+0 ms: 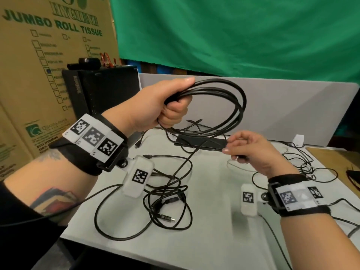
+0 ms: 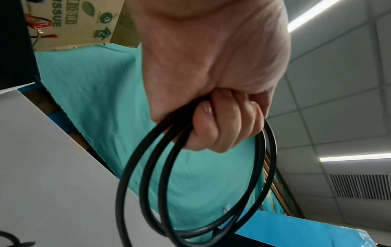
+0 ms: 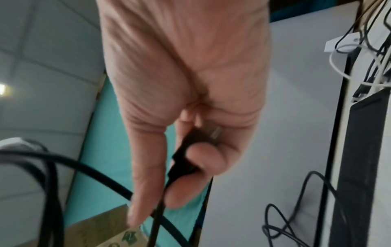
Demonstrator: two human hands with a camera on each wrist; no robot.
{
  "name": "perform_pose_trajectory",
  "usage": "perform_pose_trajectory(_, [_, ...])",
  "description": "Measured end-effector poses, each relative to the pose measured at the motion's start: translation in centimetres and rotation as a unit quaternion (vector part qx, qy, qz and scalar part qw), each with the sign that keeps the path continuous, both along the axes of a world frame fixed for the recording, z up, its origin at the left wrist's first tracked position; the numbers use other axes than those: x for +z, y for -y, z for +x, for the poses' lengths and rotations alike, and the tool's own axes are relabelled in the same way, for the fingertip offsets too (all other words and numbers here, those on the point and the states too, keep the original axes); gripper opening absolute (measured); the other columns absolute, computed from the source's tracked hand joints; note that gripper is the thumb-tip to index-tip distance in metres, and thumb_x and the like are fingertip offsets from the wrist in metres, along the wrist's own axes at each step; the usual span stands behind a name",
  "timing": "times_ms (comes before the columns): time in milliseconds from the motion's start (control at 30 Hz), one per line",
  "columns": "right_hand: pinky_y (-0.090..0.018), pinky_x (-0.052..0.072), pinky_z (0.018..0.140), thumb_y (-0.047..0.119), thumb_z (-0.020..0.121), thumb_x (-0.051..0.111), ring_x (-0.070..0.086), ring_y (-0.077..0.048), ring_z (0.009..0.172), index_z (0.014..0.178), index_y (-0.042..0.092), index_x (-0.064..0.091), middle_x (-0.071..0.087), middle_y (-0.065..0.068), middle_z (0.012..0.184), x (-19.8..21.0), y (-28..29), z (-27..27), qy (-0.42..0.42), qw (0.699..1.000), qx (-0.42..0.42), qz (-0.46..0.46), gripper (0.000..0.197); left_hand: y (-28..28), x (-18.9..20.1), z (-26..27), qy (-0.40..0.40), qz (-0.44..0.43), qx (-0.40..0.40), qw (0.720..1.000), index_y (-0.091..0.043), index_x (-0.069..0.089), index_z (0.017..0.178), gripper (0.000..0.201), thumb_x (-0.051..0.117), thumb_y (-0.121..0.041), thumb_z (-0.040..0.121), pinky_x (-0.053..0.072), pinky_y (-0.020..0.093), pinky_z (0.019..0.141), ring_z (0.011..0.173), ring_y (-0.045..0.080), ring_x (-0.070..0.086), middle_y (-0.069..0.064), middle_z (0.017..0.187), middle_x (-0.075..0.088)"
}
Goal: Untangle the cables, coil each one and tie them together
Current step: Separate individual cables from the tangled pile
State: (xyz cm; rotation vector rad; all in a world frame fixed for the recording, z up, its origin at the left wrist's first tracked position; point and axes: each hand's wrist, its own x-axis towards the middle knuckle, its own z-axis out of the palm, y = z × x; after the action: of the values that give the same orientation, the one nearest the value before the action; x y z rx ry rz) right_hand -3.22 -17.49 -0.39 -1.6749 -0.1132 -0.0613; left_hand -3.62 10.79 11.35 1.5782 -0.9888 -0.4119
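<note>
Left hand: your left hand (image 1: 153,108) is raised above the far left of the desk (image 1: 224,227), fingers (image 2: 213,132) curled round the coiled black cable (image 1: 224,106).
Coiled black cable: several loops hang in the air to the right of your fist; a loose strand runs from the coil down toward the desk.
Right hand: your right hand (image 1: 253,151) is lower and to the right, thumb and fingertips (image 3: 203,158) pinching the black plug (image 3: 186,160) at the cable's end.
Tangled cables: a heap of thin black cables (image 1: 165,197) lies on the desk, near you and between your wrists; one USB plug (image 1: 167,218) points right.
Other cables: more thin cables (image 1: 309,168) lie at the right edge.
Surroundings: a cardboard box (image 1: 48,55) stands far left, a green cloth (image 1: 233,32) hangs behind.
</note>
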Motion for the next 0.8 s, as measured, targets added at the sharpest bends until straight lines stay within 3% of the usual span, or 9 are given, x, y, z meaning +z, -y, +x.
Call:
perform_pose_trajectory(133, [-0.022, 0.043, 0.050, 0.006, 0.050, 0.090, 0.064, -0.018, 0.063, 0.111, 0.015, 0.068, 0.070, -0.017, 0.118, 1.4, 0.8, -0.8, 0.091, 0.991, 0.078, 0.065, 0.065, 0.2, -0.2, 0.0, 0.055, 0.063, 0.039, 0.996, -0.024, 0.038, 0.052, 0.052, 0.042, -0.053, 0.095, 0.012, 0.025, 0.043, 0.042, 0.015, 0.014, -0.006, 0.049, 0.023])
perform_pose_trajectory(267, [-0.031, 0.056, 0.076, 0.001, 0.057, 0.089, 0.062, -0.015, 0.121, 0.135, 0.029, 0.059, 0.065, -0.007, 0.133, 3.3, -0.2, -2.5, 0.131, 0.977, 0.170, 0.014, 0.088, 0.9, -0.9, 0.1, 0.102, 0.135, 0.062, 0.984, -0.023, 0.038, 0.052, 0.055, 0.043, -0.053, 0.098, 0.020, 0.023, 0.044, 0.046, 0.018, 0.016, -0.004, 0.051, 0.025])
perform_pose_trajectory(300, [-0.031, 0.056, 0.077, 0.004, 0.057, 0.089, 0.061, -0.009, 0.122, 0.134, 0.031, 0.059, 0.067, -0.001, 0.129, 3.5, -0.8, -2.8, 0.137, 0.978, 0.155, -0.019, 0.087, 1.1, -1.0, 0.0, 0.110, 0.146, 0.063, 0.981, -0.023, 0.038, 0.052, 0.056, 0.043, -0.051, 0.100, 0.020, 0.023, 0.045, 0.047, 0.018, 0.016, -0.004, 0.052, 0.025])
perform_pose_trajectory(367, [-0.023, 0.052, 0.066, 0.019, 0.062, 0.087, 0.068, 0.000, 0.092, 0.117, 0.023, 0.070, 0.075, 0.010, 0.102, 3.8, -2.1, -3.0, 0.146, 0.983, 0.091, -0.068, 0.058, 1.6, -1.3, -0.1, 0.135, 0.154, 0.072, 0.976, -0.024, 0.040, 0.051, 0.057, 0.042, -0.048, 0.103, 0.020, 0.024, 0.046, 0.048, 0.019, 0.017, -0.004, 0.052, 0.025])
perform_pose_trajectory(433, [-0.021, 0.046, 0.057, 0.036, 0.074, 0.077, 0.059, -0.006, 0.059, 0.088, 0.008, 0.072, 0.072, 0.008, 0.073, 4.1, -3.4, -3.1, 0.138, 0.987, 0.025, -0.078, 0.032, 2.0, -1.4, -0.3, 0.184, 0.135, 0.126, 0.965, -0.021, 0.049, 0.053, 0.056, 0.046, -0.049, 0.102, 0.025, 0.023, 0.048, 0.048, 0.019, 0.024, -0.002, 0.052, 0.030])
perform_pose_trajectory(567, [-0.020, 0.046, 0.048, 0.043, 0.095, 0.062, 0.051, -0.012, 0.048, 0.063, 0.012, 0.055, 0.075, -0.007, 0.078, 4.2, -3.7, -2.7, 0.098, 0.992, -0.077, -0.022, 0.045, 2.1, -2.4, 0.7, 0.248, -0.051, 0.347, 0.903, -0.016, 0.069, 0.089, 0.041, 0.047, -0.049, 0.101, 0.045, 0.021, 0.070, 0.074, 0.006, 0.056, -0.005, 0.079, 0.060])
perform_pose_trajectory(667, [-0.020, 0.043, 0.043, 0.043, 0.098, 0.058, 0.052, -0.012, 0.045, 0.064, 0.013, 0.052, 0.077, -0.009, 0.080, 4.2, -3.1, -2.5, 0.083, 0.988, -0.126, 0.042, 0.045, 1.7, -4.4, 2.9, 0.082, -0.119, 0.428, 0.892, -0.019, 0.064, 0.113, 0.023, 0.044, -0.028, 0.104, 0.050, 0.030, 0.085, 0.103, 0.012, 0.060, -0.005, 0.107, 0.062])
perform_pose_trajectory(733, [-0.020, 0.040, 0.042, 0.042, 0.099, 0.058, 0.051, -0.014, 0.045, 0.065, 0.012, 0.051, 0.077, -0.012, 0.082, 4.3, -2.8, -2.3, 0.073, 0.986, -0.131, 0.072, 0.045, 1.6, -6.8, 4.3, -0.045, -0.005, 0.417, 0.908, -0.018, 0.061, 0.123, 0.027, 0.045, -0.010, 0.102, 0.055, 0.039, 0.092, 0.112, 0.024, 0.062, 0.004, 0.120, 0.063])
perform_pose_trajectory(800, [-0.021, 0.040, 0.041, 0.042, 0.099, 0.058, 0.050, -0.015, 0.045, 0.066, 0.012, 0.050, 0.077, -0.014, 0.083, 4.4, -2.8, -2.4, 0.067, 0.986, -0.129, 0.083, 0.045, 1.6, -9.8, 5.4, -0.091, 0.179, 0.337, 0.920, -0.012, 0.054, 0.136, 0.035, 0.048, -0.006, 0.102, 0.056, 0.035, 0.092, 0.115, 0.025, 0.063, 0.009, 0.128, 0.062])
